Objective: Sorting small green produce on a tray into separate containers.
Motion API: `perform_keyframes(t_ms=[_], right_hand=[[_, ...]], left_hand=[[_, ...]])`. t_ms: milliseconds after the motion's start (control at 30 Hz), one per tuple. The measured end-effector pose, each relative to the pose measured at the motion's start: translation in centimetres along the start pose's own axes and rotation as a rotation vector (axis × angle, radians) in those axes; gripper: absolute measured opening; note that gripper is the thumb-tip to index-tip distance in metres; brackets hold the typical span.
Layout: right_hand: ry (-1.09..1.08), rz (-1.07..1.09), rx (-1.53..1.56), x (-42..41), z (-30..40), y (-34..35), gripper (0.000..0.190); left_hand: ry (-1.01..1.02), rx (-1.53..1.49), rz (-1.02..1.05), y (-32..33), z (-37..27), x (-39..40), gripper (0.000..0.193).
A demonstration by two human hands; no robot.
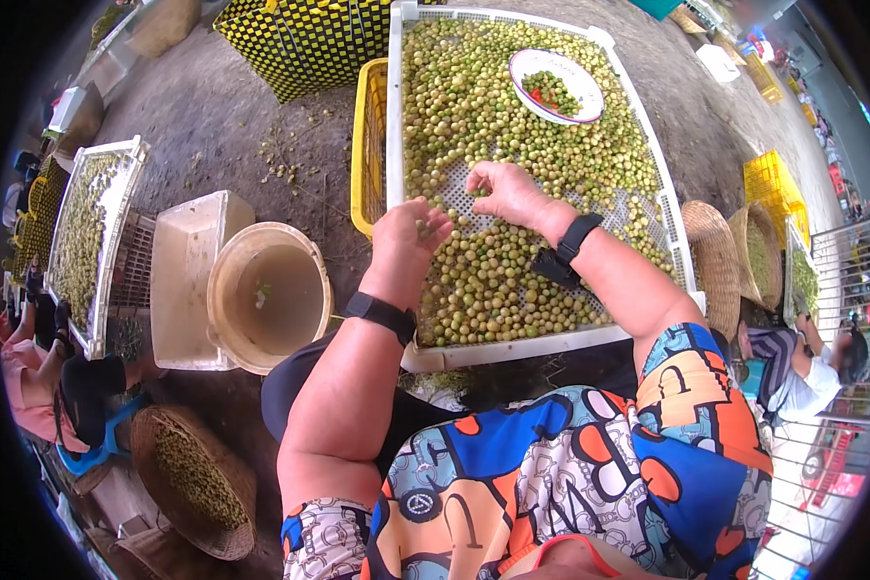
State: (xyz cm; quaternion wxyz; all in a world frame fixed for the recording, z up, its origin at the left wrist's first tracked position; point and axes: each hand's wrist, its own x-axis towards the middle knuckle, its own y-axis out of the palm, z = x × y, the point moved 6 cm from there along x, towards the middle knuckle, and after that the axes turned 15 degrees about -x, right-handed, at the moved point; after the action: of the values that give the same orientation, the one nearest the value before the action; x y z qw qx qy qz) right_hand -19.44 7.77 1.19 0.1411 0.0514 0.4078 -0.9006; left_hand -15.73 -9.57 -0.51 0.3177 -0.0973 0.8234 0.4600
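A white perforated plastic tray (685, 250) lies in front of me, filled with small round yellow-green fruits (493, 290) that look like Indian gooseberries. Over its left side, my left hand (409, 232) is palm up with curled fingers around a few fruits. My right hand (511, 194) is just above the tray's middle, thumb and fingers pinching a green fruit (481, 193). Bare perforated floor shows between and beside the hands. On the fruits at the far right rests a white bowl (591, 101) holding smaller green fruits and some red bits.
A yellow crate (368, 145) sits against the tray's left side, below a black-and-yellow woven basket (297, 51). Left of me are a round tub (217, 290) of cloudy water and a white bin (181, 283). Wicker baskets (707, 254) flank the right. People work at both sides.
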Motion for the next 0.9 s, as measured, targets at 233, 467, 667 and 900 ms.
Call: perform_keyframes(t_ms=[233, 467, 667, 900], right_hand=[[-0.369, 0.065, 0.245, -3.3, 8.1, -0.1, 0.017], [-0.382, -0.164, -0.39, -7.3, 6.2, -1.2, 0.016], [-0.245, 0.266, -0.332, -12.2, 0.5, 1.6, 0.017], [-0.234, 0.048, -0.372, -10.8, 0.1, -1.4, 0.012]], left_hand=[[-0.115, 0.011, 0.022, -0.1, 1.5, 1.0, 0.031], [-0.146, 0.038, -0.057, -0.6, 1.1, 0.7, 0.014], [-0.1, 0.011, -0.073, 0.2, 1.1, 0.2, 0.019], [-0.091, 0.007, -0.091, 0.3, 1.2, -0.1, 0.017]])
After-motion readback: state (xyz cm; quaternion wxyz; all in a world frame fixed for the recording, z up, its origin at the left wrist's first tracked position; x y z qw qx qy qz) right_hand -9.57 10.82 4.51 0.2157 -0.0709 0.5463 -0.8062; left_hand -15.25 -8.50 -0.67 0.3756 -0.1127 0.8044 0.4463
